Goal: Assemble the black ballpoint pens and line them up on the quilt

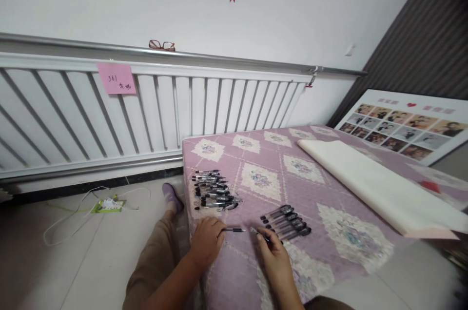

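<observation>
My left hand (208,242) is closed round a pen (234,229), whose bare tip points right. Facing it across a small gap, my right hand (273,249) pinches a black pen cap (255,230). Just beyond my left hand lies a loose pile of uncapped pens (214,190) with dark ends and clear barrels. Right beside my right hand, several capped pens (287,222) lie side by side in a slanted row. All of them rest on a purple patterned bed cover (234,276).
A large rolled cream sheet (365,178) lies on the right of the cover, with a photo board (405,127) behind it. A white radiator (153,115) runs along the wall. On the floor at left sit a power strip (109,205) and cables.
</observation>
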A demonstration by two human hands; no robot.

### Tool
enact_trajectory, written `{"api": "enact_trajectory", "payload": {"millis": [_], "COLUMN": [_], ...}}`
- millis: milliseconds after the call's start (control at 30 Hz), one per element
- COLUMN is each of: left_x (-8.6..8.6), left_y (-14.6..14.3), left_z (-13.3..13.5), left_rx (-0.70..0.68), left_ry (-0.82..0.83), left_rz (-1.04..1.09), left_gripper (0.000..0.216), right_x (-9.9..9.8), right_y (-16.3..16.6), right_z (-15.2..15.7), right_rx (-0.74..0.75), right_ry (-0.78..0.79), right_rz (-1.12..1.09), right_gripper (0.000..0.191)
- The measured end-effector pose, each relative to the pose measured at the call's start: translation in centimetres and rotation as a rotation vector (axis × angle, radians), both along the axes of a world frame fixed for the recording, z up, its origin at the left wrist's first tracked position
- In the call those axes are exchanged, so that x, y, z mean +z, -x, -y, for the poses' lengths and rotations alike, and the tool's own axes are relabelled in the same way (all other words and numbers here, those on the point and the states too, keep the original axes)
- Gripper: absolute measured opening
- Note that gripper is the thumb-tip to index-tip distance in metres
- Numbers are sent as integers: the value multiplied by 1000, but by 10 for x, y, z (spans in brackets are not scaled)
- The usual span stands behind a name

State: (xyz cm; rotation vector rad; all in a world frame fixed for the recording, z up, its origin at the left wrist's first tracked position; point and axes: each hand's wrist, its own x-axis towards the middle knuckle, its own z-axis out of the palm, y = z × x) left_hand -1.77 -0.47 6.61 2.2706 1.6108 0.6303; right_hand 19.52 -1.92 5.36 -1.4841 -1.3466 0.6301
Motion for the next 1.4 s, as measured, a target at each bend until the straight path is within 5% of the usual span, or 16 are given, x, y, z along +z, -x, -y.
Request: {"api": "enact_trajectory", "payload": {"millis": [167, 467, 767, 1400], "left_x": [1, -1, 0, 2], "left_y": [0, 0, 1, 1], "left_z": [0, 0, -1, 0], "left_rx": [-9, 0, -31, -167], "left_ry": [6, -4, 0, -56], "left_rz": [-32, -19, -17, -2], "left_gripper": [19, 19, 19, 16], "right_x": [4, 1, 10, 12], "right_y": [0, -2, 5, 19], "right_z": [-2, 1, 3, 7], "right_rx": [93, 48, 259, 350], "right_ry": [2, 8, -21, -56], "right_rz": [39, 26, 162, 447], "right_gripper": [27, 27, 20, 18]}}
